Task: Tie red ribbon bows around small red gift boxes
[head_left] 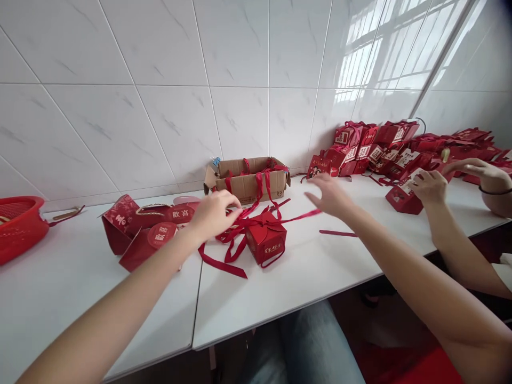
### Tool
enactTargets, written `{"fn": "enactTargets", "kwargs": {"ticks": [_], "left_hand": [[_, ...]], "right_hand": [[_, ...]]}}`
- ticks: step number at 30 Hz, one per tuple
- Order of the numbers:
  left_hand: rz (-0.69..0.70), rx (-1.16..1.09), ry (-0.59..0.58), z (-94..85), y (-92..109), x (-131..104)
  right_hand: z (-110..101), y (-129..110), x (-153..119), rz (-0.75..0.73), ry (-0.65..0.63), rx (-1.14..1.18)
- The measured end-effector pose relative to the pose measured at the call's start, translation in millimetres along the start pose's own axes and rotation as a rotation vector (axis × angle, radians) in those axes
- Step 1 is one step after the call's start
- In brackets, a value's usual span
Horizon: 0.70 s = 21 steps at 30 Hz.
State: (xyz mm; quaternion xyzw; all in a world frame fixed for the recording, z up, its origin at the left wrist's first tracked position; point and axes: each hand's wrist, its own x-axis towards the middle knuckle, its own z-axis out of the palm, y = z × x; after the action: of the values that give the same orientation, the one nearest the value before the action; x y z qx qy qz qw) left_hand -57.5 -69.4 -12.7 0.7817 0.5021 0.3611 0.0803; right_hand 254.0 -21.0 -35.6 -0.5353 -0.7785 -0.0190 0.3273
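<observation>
The box (266,240) sat on the surface (312,274), topped with ribbon (301,216). Left of it, the left hand (218,210) curled by the ribbon, grip unclear; right of it, the right hand (331,196) spread wide. Behind it stood a carton (250,188).

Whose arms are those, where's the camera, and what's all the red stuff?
There's no robot: a person wears a camera on their head, looking down at their own left hand and right hand. This is its one picture. On the white table are red boxes, red ribbons and an open cardboard box. The left hand is by the ribbons on a small red box; I can't tell if it's gripping one. The right hand is open. Someone else's hands are farther right.
</observation>
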Motion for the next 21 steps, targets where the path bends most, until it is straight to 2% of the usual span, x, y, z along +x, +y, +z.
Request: {"fn": "enactTargets", "kwargs": {"ticks": [3,5,7,12,14,17,19,21], "left_hand": [[0.042,-0.033,-0.172,34.3,3,-11],[0.045,-0.061,-0.197,50.3,4,-11],[0.038,-0.069,-0.218,58.8,5,-7],[-0.033,-0.061,-0.435,58.3,6,10],[-0.066,-0.058,-0.505,55.1,8,17],[-0.093,-0.047,-0.599,51.2,10,26],[-0.104,-0.027,-0.651,49.6,10,31],[-0.109,-0.009,-0.686,48.8,9,35]], "right_hand": [[23,-16,-10,-0.189,-0.398,0.273],[34,-28,-13,-0.208,-0.517,0.389],[41,-34,-11,-0.163,-0.586,0.477],[44,-22,6,0.038,-0.789,0.577],[44,-15,13,0.038,-0.921,0.553],[44,-8,17,-0.047,-1.072,0.605],[44,-6,15,-0.07,-1.074,0.711],[44,-6,12,-0.04,-1.022,0.817]]}}
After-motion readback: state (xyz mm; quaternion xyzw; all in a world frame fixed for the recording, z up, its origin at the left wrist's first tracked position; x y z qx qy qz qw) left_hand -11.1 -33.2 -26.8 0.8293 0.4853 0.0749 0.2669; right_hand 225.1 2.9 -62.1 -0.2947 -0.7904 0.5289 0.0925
